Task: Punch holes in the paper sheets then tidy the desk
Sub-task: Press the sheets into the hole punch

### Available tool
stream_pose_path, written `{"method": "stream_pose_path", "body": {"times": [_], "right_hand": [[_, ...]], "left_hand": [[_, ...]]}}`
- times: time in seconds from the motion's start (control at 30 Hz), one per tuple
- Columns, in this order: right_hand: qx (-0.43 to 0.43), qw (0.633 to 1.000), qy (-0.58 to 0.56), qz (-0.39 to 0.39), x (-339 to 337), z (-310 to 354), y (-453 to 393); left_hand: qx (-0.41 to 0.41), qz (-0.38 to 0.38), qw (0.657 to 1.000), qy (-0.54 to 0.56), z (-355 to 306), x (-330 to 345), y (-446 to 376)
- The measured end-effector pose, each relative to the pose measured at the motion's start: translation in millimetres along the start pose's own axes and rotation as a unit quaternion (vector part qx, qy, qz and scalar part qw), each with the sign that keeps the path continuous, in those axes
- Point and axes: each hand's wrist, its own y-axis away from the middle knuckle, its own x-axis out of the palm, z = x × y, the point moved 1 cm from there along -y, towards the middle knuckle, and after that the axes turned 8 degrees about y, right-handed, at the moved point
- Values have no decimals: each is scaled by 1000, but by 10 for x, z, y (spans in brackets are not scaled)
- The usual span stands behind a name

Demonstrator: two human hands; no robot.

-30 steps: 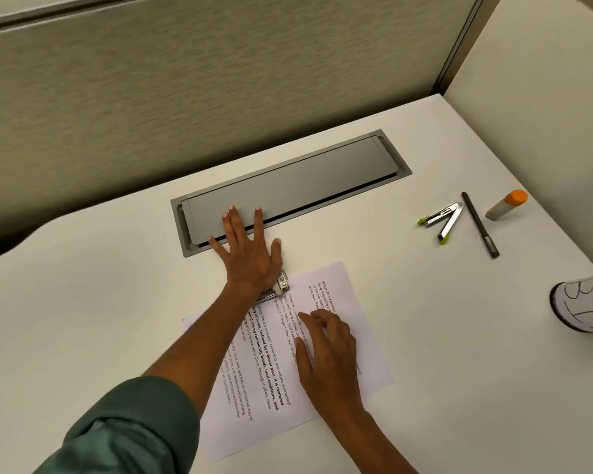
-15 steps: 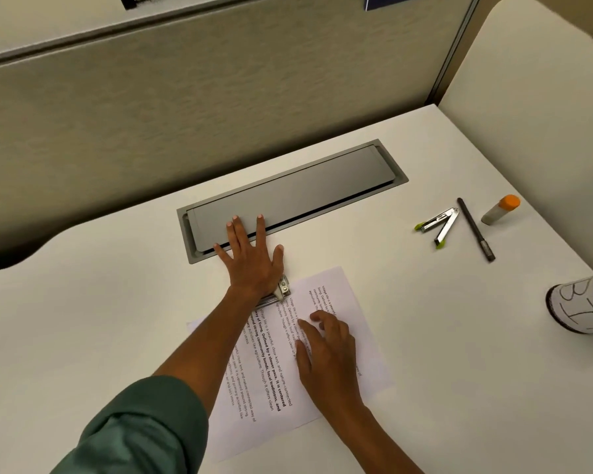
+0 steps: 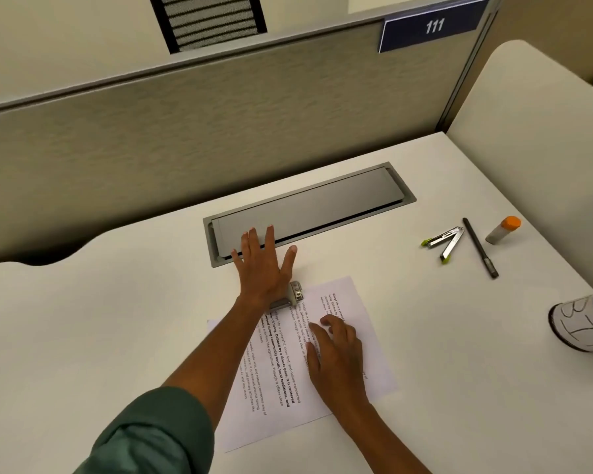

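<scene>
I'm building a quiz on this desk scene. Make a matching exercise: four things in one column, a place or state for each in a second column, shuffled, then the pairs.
Things
1. hole punch
2. paper sheets
3. black pen
4. glue stick

Places or states
A. orange cap, farthest right of the small items
B. pressed under the flat left hand
C. held flat by the right hand
D. lying between the staple remover and the glue stick

Pairs: 1-B, 2-C, 3-D, 4-A

left hand (image 3: 266, 268) reaches forward, fingers (image 3: 270, 239) straight and spread; right hand (image 3: 336, 357) lies palm down, fingers loosely bent.
</scene>
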Motion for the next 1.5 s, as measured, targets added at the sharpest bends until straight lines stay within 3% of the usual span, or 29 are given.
{"method": "stream_pose_path", "body": {"times": [0.1, 0.23, 0.4, 0.77, 0.9, 1.5], "right_hand": [[-4, 1000, -10, 23, -36, -9, -8], [-14, 997, -41, 68, -108, -25, -103], [-2, 999, -49, 12, -314, -197, -514], [-79, 976, 59, 193, -354, -356, -1285], [-85, 975, 65, 196, -332, -325, -1346], [-92, 977, 84, 176, -239, -303, -1361]], "left_hand": [[-17, -61, 993, 95, 91, -209, 142], [-63, -135, 982, 118, 479, -400, 534], [-94, -75, 988, 101, 998, -390, 1037], [-53, 1, 997, 54, 926, -523, 1041], [-47, 31, 998, 37, 877, -535, 970], [-57, 22, 997, 47, 831, -359, 877]]}}
